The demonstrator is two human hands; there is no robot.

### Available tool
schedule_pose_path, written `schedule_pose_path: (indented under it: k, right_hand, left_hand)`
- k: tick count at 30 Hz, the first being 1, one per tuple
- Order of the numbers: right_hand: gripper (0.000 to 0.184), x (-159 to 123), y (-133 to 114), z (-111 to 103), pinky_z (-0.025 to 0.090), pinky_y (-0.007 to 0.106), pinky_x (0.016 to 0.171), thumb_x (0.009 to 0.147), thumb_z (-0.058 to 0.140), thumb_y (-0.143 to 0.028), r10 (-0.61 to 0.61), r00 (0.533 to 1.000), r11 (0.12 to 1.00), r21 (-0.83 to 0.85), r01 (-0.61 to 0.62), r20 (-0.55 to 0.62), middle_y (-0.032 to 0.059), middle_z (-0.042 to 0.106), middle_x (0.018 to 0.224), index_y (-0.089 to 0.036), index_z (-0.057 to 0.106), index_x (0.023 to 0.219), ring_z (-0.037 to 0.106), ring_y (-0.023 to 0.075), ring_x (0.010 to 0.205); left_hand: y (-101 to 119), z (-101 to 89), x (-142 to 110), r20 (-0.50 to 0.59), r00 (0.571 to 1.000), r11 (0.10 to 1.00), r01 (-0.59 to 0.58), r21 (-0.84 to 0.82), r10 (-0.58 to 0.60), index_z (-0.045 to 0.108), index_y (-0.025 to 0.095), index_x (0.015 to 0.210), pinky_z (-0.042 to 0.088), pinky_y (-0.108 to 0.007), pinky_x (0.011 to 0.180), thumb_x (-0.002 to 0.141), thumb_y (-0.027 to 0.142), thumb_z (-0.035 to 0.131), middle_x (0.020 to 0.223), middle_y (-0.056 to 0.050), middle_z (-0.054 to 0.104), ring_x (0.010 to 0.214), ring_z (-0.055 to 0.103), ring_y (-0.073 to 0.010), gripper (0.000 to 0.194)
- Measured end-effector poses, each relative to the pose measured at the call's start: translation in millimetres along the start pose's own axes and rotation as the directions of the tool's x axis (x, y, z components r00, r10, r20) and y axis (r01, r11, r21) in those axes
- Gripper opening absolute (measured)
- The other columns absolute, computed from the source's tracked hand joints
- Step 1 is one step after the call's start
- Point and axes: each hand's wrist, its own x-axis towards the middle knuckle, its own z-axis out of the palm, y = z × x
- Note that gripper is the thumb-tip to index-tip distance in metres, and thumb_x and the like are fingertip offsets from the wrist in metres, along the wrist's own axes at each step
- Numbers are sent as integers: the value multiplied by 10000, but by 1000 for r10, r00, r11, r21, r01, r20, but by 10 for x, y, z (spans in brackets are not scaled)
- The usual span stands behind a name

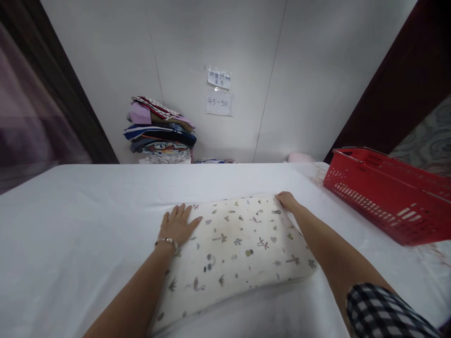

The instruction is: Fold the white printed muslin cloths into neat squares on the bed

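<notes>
A folded cream cloth (236,249) printed with small plants, birds and other figures lies across the front middle of the white-covered table. My left hand (178,225) rests flat on its far left corner, fingers spread, a bracelet at the wrist. At the far right corner, my right hand (286,199) pinches the cloth's edge between thumb and fingers. The right side of the cloth is slightly raised and slopes down toward my forearm.
A red plastic basket (387,195) stands at the table's right side. Behind the far edge rises a pile of folded clothes (160,129). Handwritten paper signs (219,103) hang on the pale wall (310,70). The white tablecloth (88,220) has soft wrinkles.
</notes>
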Motion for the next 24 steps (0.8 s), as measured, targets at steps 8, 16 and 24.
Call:
schedule_pose_path:
  k: [8, 16, 24]
  right_hand:
    - [288, -12, -67, -91, 467, 306, 728, 837, 487, -361, -3, 1000, 998, -62, 2, -28, 88, 662, 868, -127, 638, 911, 615, 188, 821]
    - [718, -683, -139, 61, 78, 427, 1086, 840, 313, -597, -403, 904, 841, -333, 427, 142, 72, 161, 1478, -159, 255, 1406, 79, 235, 1358]
    - [786, -950, -157, -50, 42, 424, 1088, 836, 130, -652, -314, 895, 811, -401, 427, 318, 66, 24, 1491, -146, 130, 1438, -10, 213, 1364]
  left_hand:
    - [10, -17, -1, 10, 1000, 1000, 7, 10, -7, 280, 226, 1396, 107, -469, 1094, 753, 720, 156, 1481, -36, 194, 1364, 99, -263, 820]
    - [26, -32, -16, 16, 1000, 1000, 13, 20, -14, 283, 216, 1395, 105, -472, 1093, 754, 715, 168, 1482, -39, 191, 1364, 99, -265, 821]
    - [-1, -12, 21, 10, 1000, 1000, 5, 6, -5, 278, 209, 1397, 104, -477, 1086, 754, 713, 184, 1482, -52, 185, 1362, 106, -272, 823]
